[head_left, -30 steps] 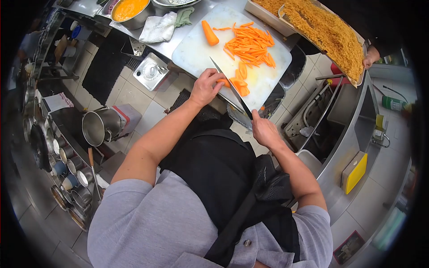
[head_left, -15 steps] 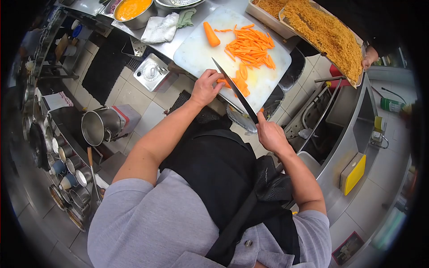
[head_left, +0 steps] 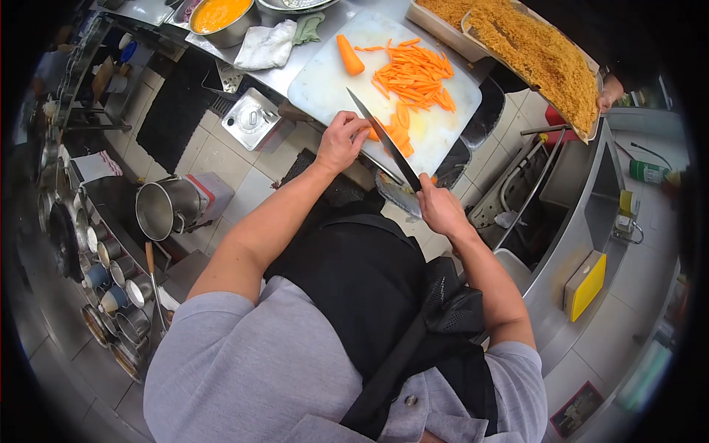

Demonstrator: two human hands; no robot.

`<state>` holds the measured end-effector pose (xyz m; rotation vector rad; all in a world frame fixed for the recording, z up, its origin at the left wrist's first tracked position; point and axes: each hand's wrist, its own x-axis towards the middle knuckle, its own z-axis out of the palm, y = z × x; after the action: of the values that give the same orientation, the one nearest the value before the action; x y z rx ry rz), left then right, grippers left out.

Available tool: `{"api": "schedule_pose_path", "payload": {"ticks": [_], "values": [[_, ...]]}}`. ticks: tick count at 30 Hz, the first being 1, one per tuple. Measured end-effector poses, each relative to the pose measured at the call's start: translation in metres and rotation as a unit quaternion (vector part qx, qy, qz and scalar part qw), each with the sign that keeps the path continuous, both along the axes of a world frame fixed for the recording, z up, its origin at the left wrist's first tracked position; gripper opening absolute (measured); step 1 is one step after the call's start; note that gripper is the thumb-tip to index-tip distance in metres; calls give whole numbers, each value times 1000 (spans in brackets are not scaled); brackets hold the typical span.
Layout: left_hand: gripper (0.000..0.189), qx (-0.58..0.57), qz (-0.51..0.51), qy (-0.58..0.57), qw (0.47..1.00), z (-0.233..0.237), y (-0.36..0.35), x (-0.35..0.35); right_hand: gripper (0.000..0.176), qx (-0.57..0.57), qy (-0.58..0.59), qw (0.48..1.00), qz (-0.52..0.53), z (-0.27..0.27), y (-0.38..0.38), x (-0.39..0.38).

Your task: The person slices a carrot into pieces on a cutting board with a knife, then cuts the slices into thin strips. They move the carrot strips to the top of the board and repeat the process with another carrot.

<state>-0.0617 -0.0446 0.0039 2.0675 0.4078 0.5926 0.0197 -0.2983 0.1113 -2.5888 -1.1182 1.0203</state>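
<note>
While the right hand (head_left: pixel 441 209) is gripping the long steel knife (head_left: pixel 382 140) with fingers wrapped, the left hand (head_left: pixel 341 140) is pressing curled fingertips onto flat orange carrot slices (head_left: pixel 395 136) on the white cutting board (head_left: pixel 325 74).

Handle of the knife (head_left: pixel 382 140) inside the right hand (head_left: pixel 441 210); carrot piece (head_left: pixel 371 135) half under left fingers (head_left: pixel 356 127).

left hand (head_left: pixel 341 140) curled, right hand (head_left: pixel 441 209) clenched

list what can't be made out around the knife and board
Head view only:
- knife handle: hidden inside the right hand.
- carrot being cut: mostly covered by the left hand.
- bowl: cut off by the top edge; orange contents too small to name.
- tray: far end cut off by the top edge.
</note>
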Motion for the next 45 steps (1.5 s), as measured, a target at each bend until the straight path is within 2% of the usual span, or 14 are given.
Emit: {"api": "schedule_pose_path", "payload": {"ticks": [2, 8, 14, 18, 22, 24, 28, 30, 35, 37, 45], "values": [[15, -12, -3, 1, 1000, 0, 0, 0, 19, -10, -12, 1000, -6, 23, 2, -5], [14, -19, -8, -2, 1000, -3, 1, 1, 18, -37, -7, 999, -1, 34, 2, -10], [13, -21, -12, -9, 1000, -4, 3, 3, 20, -12, -13, 1000, 4, -34, 4, -11], [13, -16, -6, -21, 1000, -4, 4, 3, 20, 1, -4, 1000, 9, -11, 6, 1], [13, -28, -9, -7, 1000, -4, 5, 1, 20, -32, -1, 999, 18, 24, 6, -1], [12, 6, -9, -31, 999, -3, 5, 3, 20, -38, -9, 999, 16, 33, 4, -2], [13, -35, -13, -16, 999, -1, 5, 2, 19, -48, -7, 999, 22, 41, 5, -7], [13, -43, -11, -16, 999, -1, 5, 2, 19, -57, 3, 998, 18, 34, 7, -10], [13, -36, -14, -14, 999, 1, 4, 1, 20, -11, -2, 1000, 12, -26, 12, -11], [13, -11, -12, -26, 1000, 0, 7, -2, 21, -16, -3, 1000, 14, -23, 17, -4], [15, -43, -20, -25, 999, -4, 6, -2, 21, -28, -14, 1000, -4, 21, 12, -5]]}}
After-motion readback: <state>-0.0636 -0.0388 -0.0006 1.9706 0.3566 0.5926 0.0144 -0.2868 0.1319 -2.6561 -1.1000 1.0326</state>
